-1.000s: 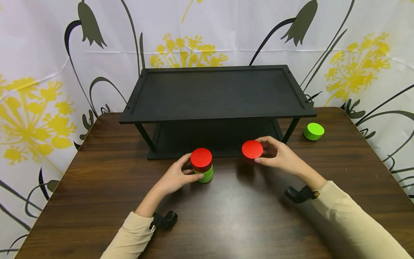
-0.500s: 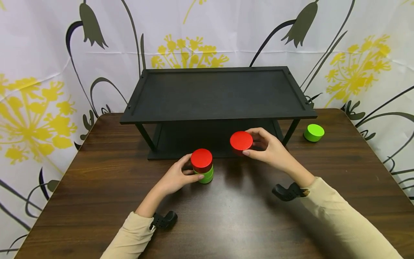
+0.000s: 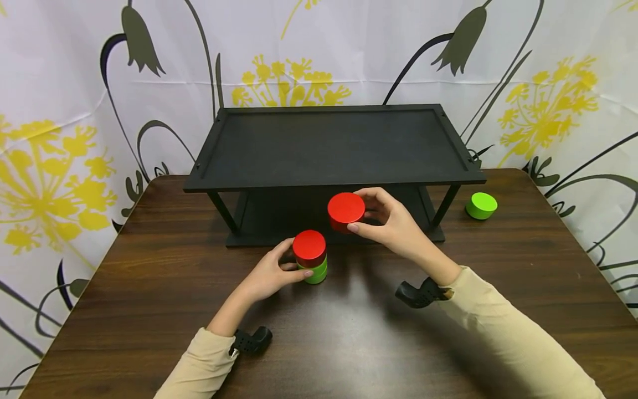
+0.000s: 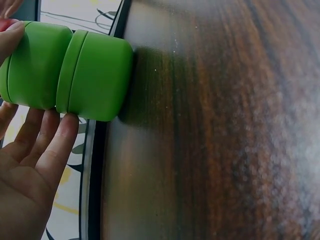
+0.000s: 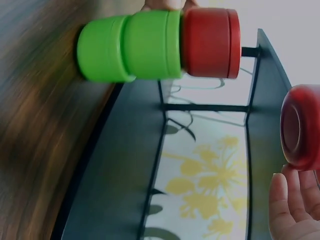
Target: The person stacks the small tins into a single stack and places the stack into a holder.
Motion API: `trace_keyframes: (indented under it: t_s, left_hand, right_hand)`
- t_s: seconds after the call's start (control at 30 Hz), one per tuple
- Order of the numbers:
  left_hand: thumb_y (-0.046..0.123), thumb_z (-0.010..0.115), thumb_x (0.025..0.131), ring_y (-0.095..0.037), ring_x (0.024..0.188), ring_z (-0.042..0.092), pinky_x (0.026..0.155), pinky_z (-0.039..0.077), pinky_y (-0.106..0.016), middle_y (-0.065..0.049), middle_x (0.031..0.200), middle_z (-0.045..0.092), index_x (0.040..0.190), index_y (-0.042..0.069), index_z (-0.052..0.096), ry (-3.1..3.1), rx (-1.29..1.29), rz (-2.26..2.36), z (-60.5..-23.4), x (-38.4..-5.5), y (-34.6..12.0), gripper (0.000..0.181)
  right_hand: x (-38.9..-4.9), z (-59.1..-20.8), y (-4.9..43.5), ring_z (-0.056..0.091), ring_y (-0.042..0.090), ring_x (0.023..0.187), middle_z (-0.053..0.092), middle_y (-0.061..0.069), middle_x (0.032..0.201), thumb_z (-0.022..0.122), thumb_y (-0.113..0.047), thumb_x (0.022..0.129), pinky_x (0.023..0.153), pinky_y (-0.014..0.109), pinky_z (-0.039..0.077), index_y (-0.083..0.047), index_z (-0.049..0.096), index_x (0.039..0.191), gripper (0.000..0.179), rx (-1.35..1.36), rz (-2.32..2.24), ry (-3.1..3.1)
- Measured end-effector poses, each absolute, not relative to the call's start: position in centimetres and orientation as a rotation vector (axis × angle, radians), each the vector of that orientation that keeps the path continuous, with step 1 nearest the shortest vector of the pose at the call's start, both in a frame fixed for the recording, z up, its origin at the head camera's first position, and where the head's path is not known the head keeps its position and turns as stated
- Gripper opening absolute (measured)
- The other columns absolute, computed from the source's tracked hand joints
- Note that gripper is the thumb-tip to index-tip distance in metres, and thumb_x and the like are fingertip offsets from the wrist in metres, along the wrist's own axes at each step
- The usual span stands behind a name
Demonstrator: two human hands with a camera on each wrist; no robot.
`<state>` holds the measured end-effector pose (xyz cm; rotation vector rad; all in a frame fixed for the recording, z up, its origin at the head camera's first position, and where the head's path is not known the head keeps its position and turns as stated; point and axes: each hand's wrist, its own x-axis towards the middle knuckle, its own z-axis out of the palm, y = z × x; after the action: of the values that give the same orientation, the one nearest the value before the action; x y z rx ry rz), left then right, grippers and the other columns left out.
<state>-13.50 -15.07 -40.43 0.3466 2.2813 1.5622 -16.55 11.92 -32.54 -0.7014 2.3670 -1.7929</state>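
Small round lidded jars form a stack on the table: a lower green jar, an upper green jar and a red jar on top. My left hand holds the stack from the left, its thumb in front and fingers behind. In the left wrist view, those fingers lie around the upper green jar. My right hand grips a second red jar between thumb and fingers. That jar hangs in the air, above and right of the stack, apart from it; its underside shows in the right wrist view.
Behind the hands stands a black two-tier shelf, its lower board close behind the stack. Another green jar sits on the wooden table, right of the shelf. A flowered curtain hangs at the back.
My right hand has carried the red jar leftward and upward, closer to the stack. The left hand and the stack have stayed in place.
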Motion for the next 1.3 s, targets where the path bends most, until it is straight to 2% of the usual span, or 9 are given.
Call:
trace_keyframes:
  t_s: [0.3, 0.5, 0.83, 1.3]
  left_hand:
    - [0.02, 0.073, 0.085, -0.038, 0.127, 0.052, 0.103, 0.048, -0.045, -0.011, 0.146, 0.04, 0.143, 0.015, 0.037, 2.276, 0.358, 1.571, -40.4, -13.5, -15.0, 0.069]
    - [0.02, 0.074, 0.084, -0.037, 0.127, 0.052, 0.104, 0.048, -0.045, -0.008, 0.146, 0.04, 0.142, 0.018, 0.037, 2.27, 0.331, 1.558, -40.2, -13.5, -14.9, 0.068]
    - [0.023, 0.074, 0.084, -0.039, 0.126, 0.053, 0.103, 0.049, -0.045, -0.009, 0.145, 0.041, 0.142, 0.019, 0.037, 2.254, 0.318, 1.57, -40.2, -13.5, -14.9, 0.069]
    - [0.022, 0.074, 0.084, -0.036, 0.127, 0.052, 0.103, 0.049, -0.044, -0.008, 0.143, 0.042, 0.141, 0.02, 0.039, 2.253, 0.323, 1.577, -40.4, -13.6, -14.9, 0.067]
  right_hand:
    - [-16.1, -32.7, 9.7, 0.062, 0.021, 0.103, 0.056, 0.007, 0.125, 0.073, -0.006, 0.083, 0.096, 0.032, 0.052, -0.009, 0.05, 0.126, 0.049, -0.737, -1.776, 2.311]
    - [-15.9, -33.1, 8.8, 0.061, 0.021, 0.104, 0.056, 0.009, 0.125, 0.073, -0.006, 0.083, 0.095, 0.03, 0.052, -0.008, 0.05, 0.126, 0.049, -0.765, -1.765, 2.275]
    - [-15.8, -34.2, 7.7, 0.061, 0.023, 0.109, 0.057, 0.01, 0.126, 0.072, -0.006, 0.083, 0.101, 0.038, 0.05, -0.007, 0.05, 0.127, 0.049, -0.805, -1.714, 2.261]
    - [-15.6, -34.7, 7.2, 0.062, 0.023, 0.108, 0.058, 0.01, 0.126, 0.072, -0.007, 0.083, 0.1, 0.041, 0.05, -0.008, 0.051, 0.129, 0.05, -0.788, -1.695, 2.246]
